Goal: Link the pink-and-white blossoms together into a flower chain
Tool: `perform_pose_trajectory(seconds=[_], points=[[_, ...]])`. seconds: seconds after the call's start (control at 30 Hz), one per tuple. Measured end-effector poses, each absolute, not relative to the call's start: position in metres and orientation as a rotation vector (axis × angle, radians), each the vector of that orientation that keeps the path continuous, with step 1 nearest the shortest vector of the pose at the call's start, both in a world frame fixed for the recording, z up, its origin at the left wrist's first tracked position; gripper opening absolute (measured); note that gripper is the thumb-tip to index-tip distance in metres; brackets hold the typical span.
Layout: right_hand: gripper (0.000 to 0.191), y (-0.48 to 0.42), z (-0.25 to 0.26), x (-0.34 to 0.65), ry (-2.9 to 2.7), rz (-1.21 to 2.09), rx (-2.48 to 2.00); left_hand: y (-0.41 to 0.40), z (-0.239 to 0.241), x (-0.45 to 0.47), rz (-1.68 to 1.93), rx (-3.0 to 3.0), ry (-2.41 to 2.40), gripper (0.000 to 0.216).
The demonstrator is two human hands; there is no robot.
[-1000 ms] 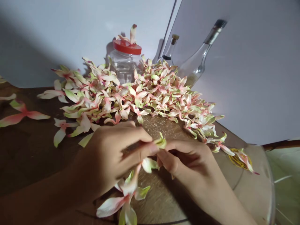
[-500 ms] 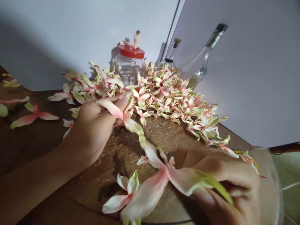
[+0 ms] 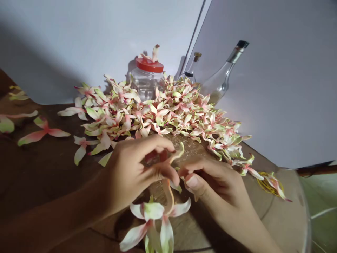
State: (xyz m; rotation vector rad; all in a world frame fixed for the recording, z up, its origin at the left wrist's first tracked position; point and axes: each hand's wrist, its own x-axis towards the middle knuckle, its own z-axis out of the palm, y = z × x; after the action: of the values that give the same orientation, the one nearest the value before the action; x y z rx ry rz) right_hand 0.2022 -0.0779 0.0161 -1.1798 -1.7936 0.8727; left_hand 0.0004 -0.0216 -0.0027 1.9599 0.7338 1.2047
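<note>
My left hand (image 3: 142, 168) is closed in a pinch on a pink-and-white flower (image 3: 168, 198); one curled petal rises above the fingers and another hangs below. Close to its right, my right hand (image 3: 216, 189) has thumb and forefinger pinched together. Whatever lies between those fingertips is too small or hidden to make out. Under the hands rest pale flowers (image 3: 154, 212) with pink centres and green tips. Beyond my hands a large heap of similar flowers (image 3: 184, 119) spreads across the brown wooden table (image 3: 252, 207).
A clear jar (image 3: 144, 84) with a red lid and a flower on top stands behind the heap. Two glass bottles, a small corked one (image 3: 192, 68) and a taller one (image 3: 223, 77), stand by the wall. Loose flowers (image 3: 43, 131) lie left; yellow rubber bands (image 3: 267, 186) lie right.
My left hand has moved down and right, my right hand up and inward, so they are now close together. The large flower my right hand held out in front no longer shows there.
</note>
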Motion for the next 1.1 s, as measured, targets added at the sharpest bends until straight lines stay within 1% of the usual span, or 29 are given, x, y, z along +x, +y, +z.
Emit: perform_pose_trajectory(seconds=[0.1, 0.2, 0.57, 0.73, 0.83, 0.97, 1.03, 1.1], points=[[0.021, -0.0779, 0.0137, 0.1991, -1.724, 0.905, -1.224, -0.0256, -0.0072, 0.0039, 1.109, 2.038, 0.665, 0.011], [0.025, -0.0768, 0.0131, 0.1974, -1.667, 0.945, -1.26, -0.0253, -0.0077, 0.0034, 1.09, 2.052, 0.656, 0.012], [0.014, -0.0736, 0.0157, 0.2014, -1.581, 1.036, -1.155, -0.0195, -0.0087, 0.0041, 1.054, 1.821, 0.606, 0.019], [0.01, -0.0755, 0.016, 0.2022, -1.554, 1.064, -1.151, -0.018, -0.0066, 0.0042, 1.064, 1.811, 0.62, 0.013], [0.015, -0.0766, 0.015, 0.203, -1.54, 1.085, -1.184, -0.0186, -0.0043, 0.0046, 1.071, 1.831, 0.636, 0.009], [0.021, -0.0777, 0.0125, 0.2, -1.54, 1.01, -1.215, -0.0204, -0.0031, 0.0072, 1.042, 1.748, 0.693, 0.008], [0.017, -0.0784, 0.01, 0.1966, -1.537, 0.934, -1.181, -0.021, -0.0046, 0.0085, 1.025, 1.599, 0.72, 0.015], [0.012, -0.0795, 0.0064, 0.1941, -1.517, 0.879, -1.133, -0.0199, -0.0076, 0.0089, 1.048, 1.44, 0.748, 0.018]])
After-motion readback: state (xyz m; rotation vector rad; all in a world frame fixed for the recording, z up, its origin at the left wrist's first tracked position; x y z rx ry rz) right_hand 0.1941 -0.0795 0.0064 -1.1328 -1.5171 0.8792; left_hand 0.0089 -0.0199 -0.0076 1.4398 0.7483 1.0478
